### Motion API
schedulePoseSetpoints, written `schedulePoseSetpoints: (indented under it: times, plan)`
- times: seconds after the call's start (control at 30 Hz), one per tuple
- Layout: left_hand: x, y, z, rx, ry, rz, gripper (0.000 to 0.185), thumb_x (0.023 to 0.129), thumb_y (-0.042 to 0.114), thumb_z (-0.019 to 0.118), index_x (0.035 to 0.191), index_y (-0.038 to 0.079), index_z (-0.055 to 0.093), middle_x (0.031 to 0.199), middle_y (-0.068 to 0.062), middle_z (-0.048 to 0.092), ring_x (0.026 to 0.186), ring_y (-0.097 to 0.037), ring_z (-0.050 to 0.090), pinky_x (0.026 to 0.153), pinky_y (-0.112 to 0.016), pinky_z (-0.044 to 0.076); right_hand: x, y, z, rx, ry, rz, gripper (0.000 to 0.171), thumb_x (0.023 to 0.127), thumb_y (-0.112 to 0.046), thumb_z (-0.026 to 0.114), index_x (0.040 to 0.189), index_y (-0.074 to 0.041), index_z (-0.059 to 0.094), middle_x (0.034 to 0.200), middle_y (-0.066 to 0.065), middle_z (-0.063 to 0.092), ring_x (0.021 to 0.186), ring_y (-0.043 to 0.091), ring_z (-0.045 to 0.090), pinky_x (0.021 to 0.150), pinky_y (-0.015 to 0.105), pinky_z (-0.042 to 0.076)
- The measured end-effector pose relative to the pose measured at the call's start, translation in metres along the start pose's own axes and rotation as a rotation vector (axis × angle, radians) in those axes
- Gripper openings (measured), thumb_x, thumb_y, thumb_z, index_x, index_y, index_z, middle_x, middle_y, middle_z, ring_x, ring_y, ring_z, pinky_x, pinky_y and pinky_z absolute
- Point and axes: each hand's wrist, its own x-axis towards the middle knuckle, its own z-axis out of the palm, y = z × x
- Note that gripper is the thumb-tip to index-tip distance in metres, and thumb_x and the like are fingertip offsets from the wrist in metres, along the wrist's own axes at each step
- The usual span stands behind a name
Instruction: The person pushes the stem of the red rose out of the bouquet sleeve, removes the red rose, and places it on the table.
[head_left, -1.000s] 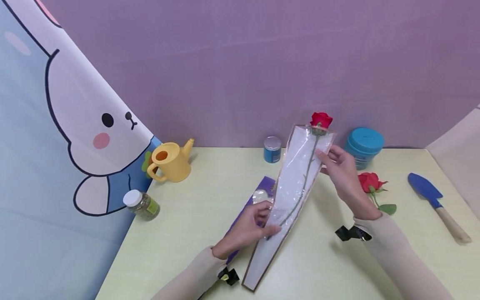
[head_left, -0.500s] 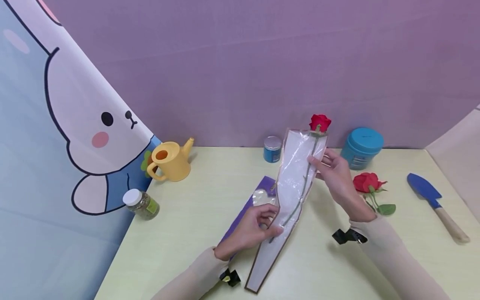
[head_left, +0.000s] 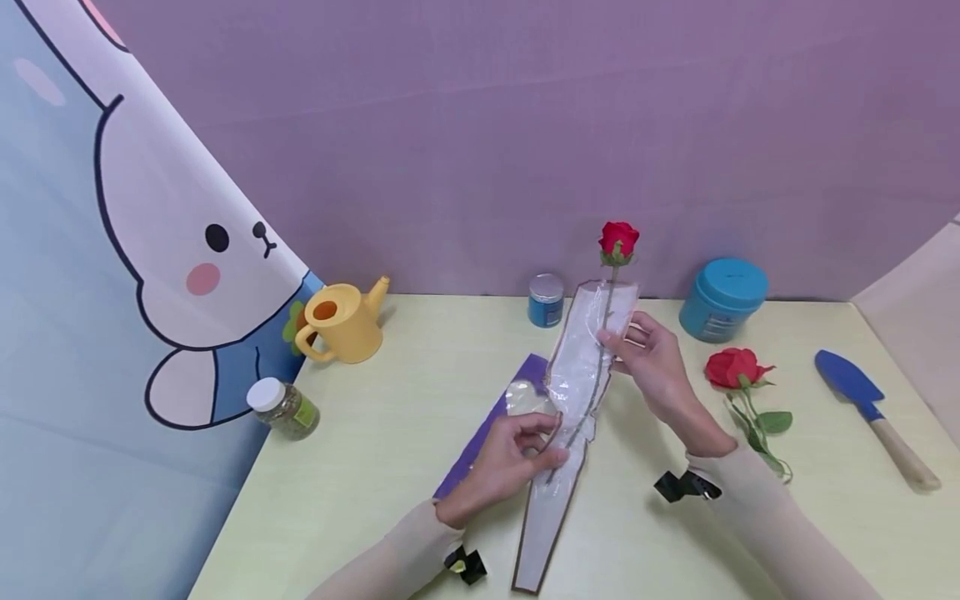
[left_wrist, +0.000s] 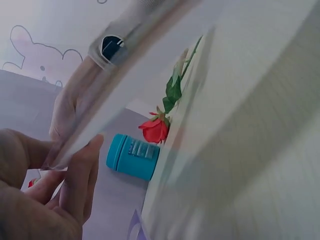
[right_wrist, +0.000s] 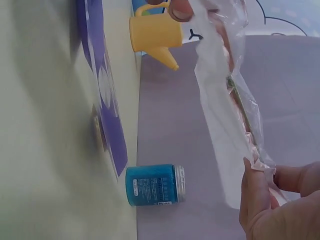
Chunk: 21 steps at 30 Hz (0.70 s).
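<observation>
No text, brand, number or sign can be read in any view. The small blue jar (right_wrist: pixel 154 185) at 12 o'clock on the table carries a label with pale print, seen closest in the right wrist view, but the lines are too small and blurred to make out. The large teal tub (head_left: pixel 723 298) at 1 o'clock has a label band with light marks, also unreadable. The green-labelled jar (head_left: pixel 283 407) at 9 o'clock shows no legible print. The backdrop (head_left: pixel 135 250) at 10 o'clock bears only a cartoon rabbit drawing, with no lettering.
</observation>
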Motion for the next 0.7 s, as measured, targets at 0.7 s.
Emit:
schedulePoseSetpoints:
  times: [0.7]
  plan:
    - [0.0, 0.006, -0.005, 0.043, 0.06, -0.001, 0.038, 0.089, 0.008, 0.08, 0.125, 0.0, 0.072, 0.118, -0.022, 0.074, 0.085, -0.004, 0.07, 0.073, -0.018, 0.057, -0.01, 0.004, 0.008, -0.041, -0.057, -0.025, 0.051, 0.102, -0.019, 0.069, 0.145, 0.003, 0.051, 0.11, -0.012, 0.077, 0.092, 0.0, 0.073, 0.08, 0.025, 0.063]
